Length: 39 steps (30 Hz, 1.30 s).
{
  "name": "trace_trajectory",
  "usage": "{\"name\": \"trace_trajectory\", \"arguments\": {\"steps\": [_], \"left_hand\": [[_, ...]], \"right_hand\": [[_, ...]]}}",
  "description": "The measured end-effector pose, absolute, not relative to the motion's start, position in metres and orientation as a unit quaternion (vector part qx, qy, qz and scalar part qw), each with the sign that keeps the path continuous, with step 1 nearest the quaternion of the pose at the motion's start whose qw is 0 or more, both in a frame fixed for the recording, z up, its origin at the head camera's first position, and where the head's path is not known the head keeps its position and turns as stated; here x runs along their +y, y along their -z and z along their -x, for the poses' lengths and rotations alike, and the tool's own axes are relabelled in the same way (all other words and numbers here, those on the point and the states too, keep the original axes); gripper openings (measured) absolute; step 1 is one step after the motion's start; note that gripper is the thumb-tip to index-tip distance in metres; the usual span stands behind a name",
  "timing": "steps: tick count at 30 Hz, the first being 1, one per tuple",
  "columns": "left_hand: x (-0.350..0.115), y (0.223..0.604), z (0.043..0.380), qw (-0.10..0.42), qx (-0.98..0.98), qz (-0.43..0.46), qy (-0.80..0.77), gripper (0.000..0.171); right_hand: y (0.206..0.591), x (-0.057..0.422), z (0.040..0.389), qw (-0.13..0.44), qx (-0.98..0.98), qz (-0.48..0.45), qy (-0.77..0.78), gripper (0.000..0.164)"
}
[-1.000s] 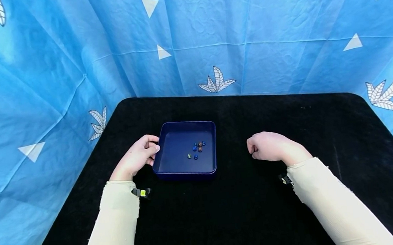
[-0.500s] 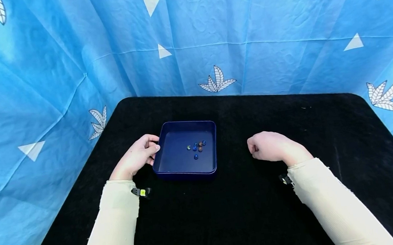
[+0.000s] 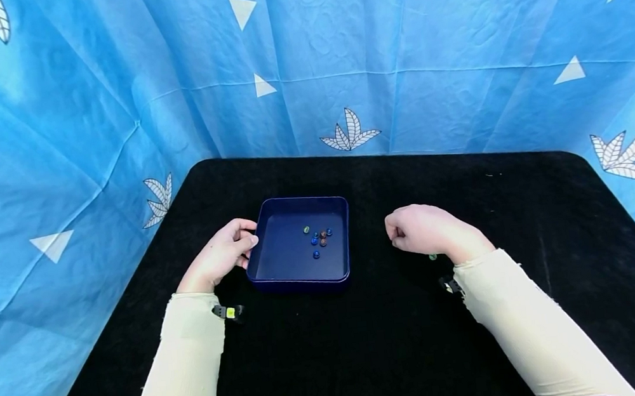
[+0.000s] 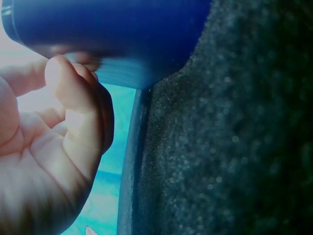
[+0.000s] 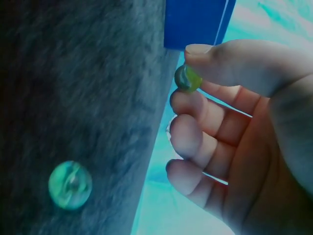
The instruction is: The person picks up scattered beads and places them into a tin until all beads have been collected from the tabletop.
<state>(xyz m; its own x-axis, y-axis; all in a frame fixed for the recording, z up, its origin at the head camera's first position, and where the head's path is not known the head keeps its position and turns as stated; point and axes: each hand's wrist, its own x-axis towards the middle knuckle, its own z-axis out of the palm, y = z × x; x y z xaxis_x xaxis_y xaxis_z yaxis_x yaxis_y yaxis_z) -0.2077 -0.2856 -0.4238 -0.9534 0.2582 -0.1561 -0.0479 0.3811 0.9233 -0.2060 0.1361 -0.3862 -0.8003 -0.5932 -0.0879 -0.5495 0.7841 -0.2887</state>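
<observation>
A dark blue square box [image 3: 302,275] stands on the black cloth, with several small marbles [image 3: 316,254] on its floor, blue, brown and one greenish. My left hand [image 3: 219,253] holds the box's left side, thumb by the rim; in the left wrist view its curled fingers [image 4: 73,90] touch the outer wall. To the right of the box is my right hand [image 3: 426,231], above the cloth. In the right wrist view it pinches a yellow-green marble [image 5: 188,78] between thumb and forefinger. Another green marble [image 5: 70,185] lies on the cloth, partly hidden by the wrist in the head view.
A black cloth-covered table [image 3: 338,355] with rounded corners spreads under both hands. Blue curtains [image 3: 422,28] with white triangles and leaves hang behind it and along its left side.
My right hand has moved a little left and away from me, uncovering a green marble on the cloth. Inside the box, the greenish marble has rolled toward the far side. My left hand stays put.
</observation>
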Motion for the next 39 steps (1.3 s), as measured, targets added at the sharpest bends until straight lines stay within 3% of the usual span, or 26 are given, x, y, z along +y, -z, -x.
{"name": "trace_trajectory", "arguments": {"steps": [20,39], "left_hand": [[-0.286,0.423,0.206,0.144,0.814,-0.060,-0.559,0.038],[-0.286,0.419,0.206,0.146,0.817,-0.059,-0.555,0.039]], "right_hand": [[0.366,0.078,0.210,0.024,0.922,0.366,0.121,0.027],[0.348,0.038,0.208,0.047,0.911,0.397,0.097,0.020]]}}
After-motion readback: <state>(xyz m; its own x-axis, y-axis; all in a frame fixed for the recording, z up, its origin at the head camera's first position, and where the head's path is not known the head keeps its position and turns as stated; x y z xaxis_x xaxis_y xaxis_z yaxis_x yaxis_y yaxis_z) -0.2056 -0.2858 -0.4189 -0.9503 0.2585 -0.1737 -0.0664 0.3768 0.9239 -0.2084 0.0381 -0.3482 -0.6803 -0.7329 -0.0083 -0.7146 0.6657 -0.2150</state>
